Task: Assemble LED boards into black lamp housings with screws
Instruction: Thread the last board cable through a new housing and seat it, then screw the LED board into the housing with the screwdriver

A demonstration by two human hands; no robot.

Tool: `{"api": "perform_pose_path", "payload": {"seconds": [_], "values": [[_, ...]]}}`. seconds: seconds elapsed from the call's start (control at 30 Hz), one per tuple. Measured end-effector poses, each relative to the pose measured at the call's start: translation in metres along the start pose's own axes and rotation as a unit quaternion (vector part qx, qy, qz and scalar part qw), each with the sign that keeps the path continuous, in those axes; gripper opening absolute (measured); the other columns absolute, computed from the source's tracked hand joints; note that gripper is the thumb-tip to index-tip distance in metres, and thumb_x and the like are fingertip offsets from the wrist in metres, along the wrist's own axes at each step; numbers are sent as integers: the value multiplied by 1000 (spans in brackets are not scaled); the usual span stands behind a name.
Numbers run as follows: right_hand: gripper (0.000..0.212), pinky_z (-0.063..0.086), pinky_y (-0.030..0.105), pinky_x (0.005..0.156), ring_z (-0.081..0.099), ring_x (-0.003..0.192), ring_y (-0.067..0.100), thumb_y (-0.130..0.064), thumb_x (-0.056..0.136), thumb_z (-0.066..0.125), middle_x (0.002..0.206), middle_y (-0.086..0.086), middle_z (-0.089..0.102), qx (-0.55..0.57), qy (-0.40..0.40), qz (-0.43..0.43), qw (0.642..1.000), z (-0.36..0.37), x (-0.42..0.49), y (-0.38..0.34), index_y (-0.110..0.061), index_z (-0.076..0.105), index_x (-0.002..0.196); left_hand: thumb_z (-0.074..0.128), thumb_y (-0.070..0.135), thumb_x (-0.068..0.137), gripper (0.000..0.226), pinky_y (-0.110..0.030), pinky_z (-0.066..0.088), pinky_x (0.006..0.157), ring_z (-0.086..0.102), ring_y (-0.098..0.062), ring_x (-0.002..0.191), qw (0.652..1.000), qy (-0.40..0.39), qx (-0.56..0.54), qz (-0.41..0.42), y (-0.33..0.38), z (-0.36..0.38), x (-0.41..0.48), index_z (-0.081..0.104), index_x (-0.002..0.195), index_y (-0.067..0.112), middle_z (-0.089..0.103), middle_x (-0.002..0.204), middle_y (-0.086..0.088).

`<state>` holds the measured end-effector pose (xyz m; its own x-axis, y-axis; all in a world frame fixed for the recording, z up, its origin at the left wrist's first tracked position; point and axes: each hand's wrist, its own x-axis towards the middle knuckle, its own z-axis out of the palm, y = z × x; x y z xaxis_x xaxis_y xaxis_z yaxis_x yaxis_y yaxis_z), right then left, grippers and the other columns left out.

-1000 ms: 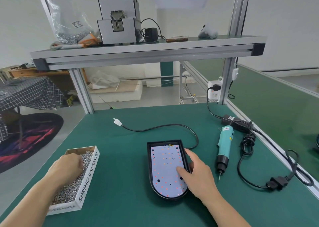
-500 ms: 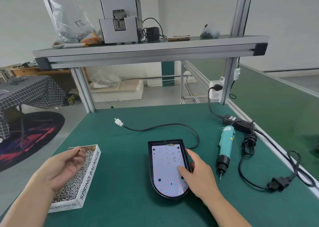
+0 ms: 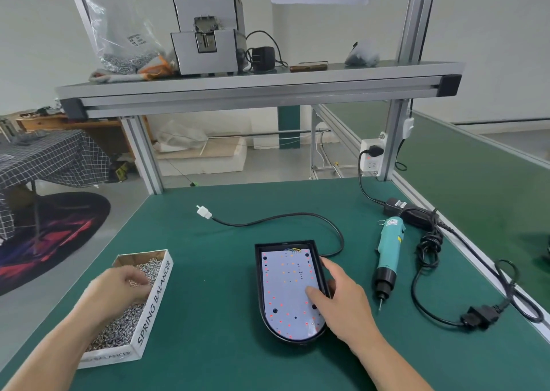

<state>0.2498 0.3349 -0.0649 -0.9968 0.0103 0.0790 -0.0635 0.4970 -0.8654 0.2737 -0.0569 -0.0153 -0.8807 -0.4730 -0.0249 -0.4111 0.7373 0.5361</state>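
While right hand (image 3: 339, 304) presses flat on LED board (image 3: 285, 283), steadying it in black housing (image 3: 259, 286), left hand (image 3: 119, 289) curls into screw box (image 3: 154, 298) near worktop (image 3: 208, 271) left edge, pinch untellable.

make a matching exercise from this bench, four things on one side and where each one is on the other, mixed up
1. white cardboard box of silver screws
2. teal electric screwdriver
3. white LED board
4. grey metal feeder machine

A. on the upper shelf
B. inside the black lamp housing
C. beneath the left hand
D. right of the right hand

Pairs: 1-C, 2-D, 3-B, 4-A
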Motion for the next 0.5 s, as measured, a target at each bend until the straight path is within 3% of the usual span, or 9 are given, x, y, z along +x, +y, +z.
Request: {"api": "perform_pose_path", "payload": {"seconds": [0.1, 0.33, 0.5], "values": [[61, 43, 20, 58, 49, 55, 7, -30, 85, 68, 70, 3, 66, 1, 0, -2, 1000, 0, -1, 0, -41, 50, 141, 77, 25, 80, 17, -36, 56, 74, 65, -16, 74, 995, -8, 103, -5, -4, 5, 2, 71, 68, 34, 70, 86, 8], [61, 45, 21, 59, 49, 54, 7, -30, 84, 68, 69, 0, 65, 5, 0, -4, 1000, 0, 0, 1, -41, 50, 142, 80, 32, 80, 25, -32, 55, 63, 64, -16, 64, 996, 68, 51, 2, -11, 6, 3, 73, 58, 41, 70, 70, 14], [61, 37, 16, 52, 45, 51, 7, -29, 84, 69, 58, -6, 52, -7, 4, -12, 1000, 0, 0, 0, -39, 50, 142, 82, 38, 80, 34, -37, 56, 61, 60, -27, 53, 996, 83, 4, -27, -8, 3, -1, 67, 57, 18, 65, 51, -1]]}}
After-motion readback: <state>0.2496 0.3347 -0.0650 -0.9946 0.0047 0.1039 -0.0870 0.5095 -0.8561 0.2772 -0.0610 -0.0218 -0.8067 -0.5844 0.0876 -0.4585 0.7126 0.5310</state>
